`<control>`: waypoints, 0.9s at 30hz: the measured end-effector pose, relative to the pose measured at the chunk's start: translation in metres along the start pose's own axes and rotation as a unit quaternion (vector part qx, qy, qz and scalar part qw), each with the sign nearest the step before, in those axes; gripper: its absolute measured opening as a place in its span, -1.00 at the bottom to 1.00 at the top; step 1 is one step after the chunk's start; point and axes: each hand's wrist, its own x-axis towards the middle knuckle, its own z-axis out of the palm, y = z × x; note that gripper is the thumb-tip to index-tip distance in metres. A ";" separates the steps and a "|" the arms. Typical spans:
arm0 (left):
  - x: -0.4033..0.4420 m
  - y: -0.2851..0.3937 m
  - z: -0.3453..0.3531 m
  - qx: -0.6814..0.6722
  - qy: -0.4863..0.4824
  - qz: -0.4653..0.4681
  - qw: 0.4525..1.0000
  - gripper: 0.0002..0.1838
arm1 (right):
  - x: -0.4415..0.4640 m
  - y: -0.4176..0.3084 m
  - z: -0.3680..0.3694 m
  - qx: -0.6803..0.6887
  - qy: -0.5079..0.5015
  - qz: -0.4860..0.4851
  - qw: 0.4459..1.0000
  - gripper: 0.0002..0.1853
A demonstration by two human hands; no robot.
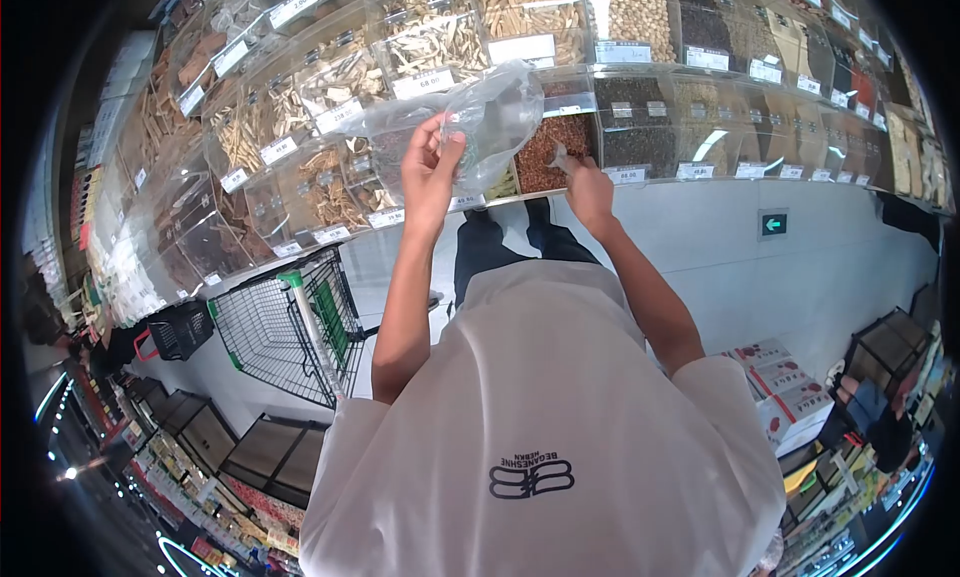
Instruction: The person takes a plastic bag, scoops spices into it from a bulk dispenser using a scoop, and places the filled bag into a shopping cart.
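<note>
My left hand (430,172) is closed, its thumb and fingers pinching a clear plastic bag (505,107) that spreads out in front of the bins. To the right, my right hand (588,189) is closed around the handle of what looks like a small clear scoop (559,157). That scoop is over a bin of reddish-brown peppercorns (545,142), at its surface. The scoop's handle is hidden inside my fist, and I cannot tell whether it carries anything.
Clear bins of dried goods (430,37) with price labels rise in tiers ahead. A shopping cart (285,327) stands at my left, with a black basket (180,330) beyond it. Stacked boxes (780,387) sit at the right; a green exit sign (773,224) is on the white surface.
</note>
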 end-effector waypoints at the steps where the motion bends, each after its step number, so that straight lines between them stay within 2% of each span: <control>1: -0.002 0.000 0.000 0.005 0.003 -0.004 1.000 -0.61 | 0.002 0.005 0.011 0.029 0.013 0.002 1.000 -0.62; 4: -0.003 0.000 -0.002 0.008 0.005 -0.010 1.000 -0.62 | 0.005 0.018 0.024 0.112 0.040 0.007 0.993 -0.57; 7: -0.001 -0.004 -0.003 0.010 0.005 0.014 1.000 -0.63 | -0.004 0.033 0.011 0.119 0.021 0.003 0.993 -0.57; 11: 0.000 -0.001 0.002 0.008 0.004 0.008 1.000 -0.67 | -0.022 0.049 -0.012 0.155 0.071 -0.049 0.984 -0.59; 13: 0.000 0.004 0.005 0.016 0.005 -0.013 1.000 -0.68 | -0.027 0.052 -0.020 0.166 0.069 -0.046 0.983 -0.59; 22: 0.002 -0.003 0.010 0.001 0.009 0.018 1.000 -0.71 | -0.043 0.058 -0.037 0.235 0.046 -0.020 0.971 -0.57; 25: 0.003 -0.007 0.007 0.001 0.004 0.001 1.000 -0.65 | -0.046 0.059 -0.053 0.245 0.053 -0.028 0.968 -0.56; 27: 0.004 -0.007 0.009 -0.011 0.014 0.015 1.000 -0.70 | -0.048 0.059 -0.067 0.243 0.051 -0.030 0.968 -0.56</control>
